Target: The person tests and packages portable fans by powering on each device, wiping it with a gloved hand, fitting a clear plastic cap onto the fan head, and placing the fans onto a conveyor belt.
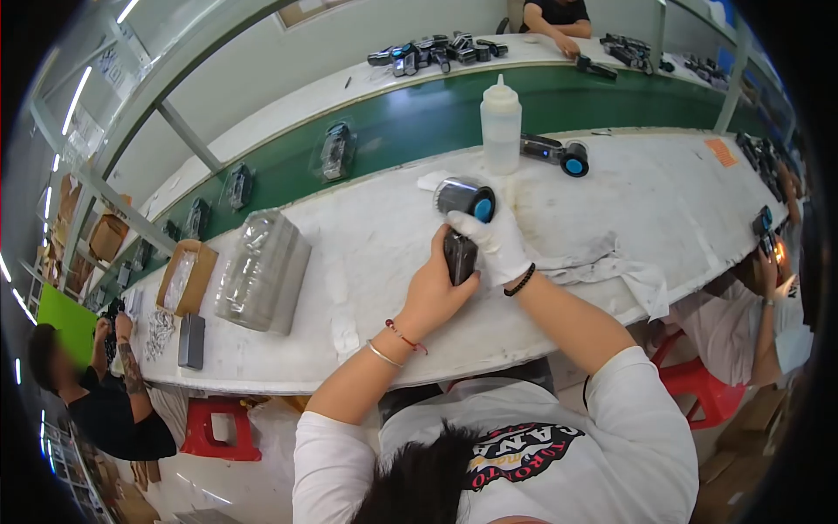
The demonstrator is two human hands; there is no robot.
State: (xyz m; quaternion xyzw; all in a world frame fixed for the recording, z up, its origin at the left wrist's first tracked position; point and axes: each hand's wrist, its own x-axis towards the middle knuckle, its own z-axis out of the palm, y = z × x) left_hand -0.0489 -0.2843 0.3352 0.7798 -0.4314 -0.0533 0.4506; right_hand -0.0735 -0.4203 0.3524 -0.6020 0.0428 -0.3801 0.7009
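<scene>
A black handheld device with a clear round head and a blue-centred end [466,201] is held over the white table [375,236]. My left hand [436,284], bare, is wrapped round its dark handle. My right hand [496,244], in a white glove, grips the device near its round head. Just beyond stands a translucent squeeze bottle [501,127], beside a second black device with a blue end [556,154]. A crumpled white cloth [611,271] lies right of my right wrist.
A stack of clear plastic trays [262,272], a cardboard box [186,278] and a grey box [191,341] are on the left. A green conveyor [401,122] carries packaged devices. Co-workers sit at left, right and far side. An orange patch [721,153] lies at right.
</scene>
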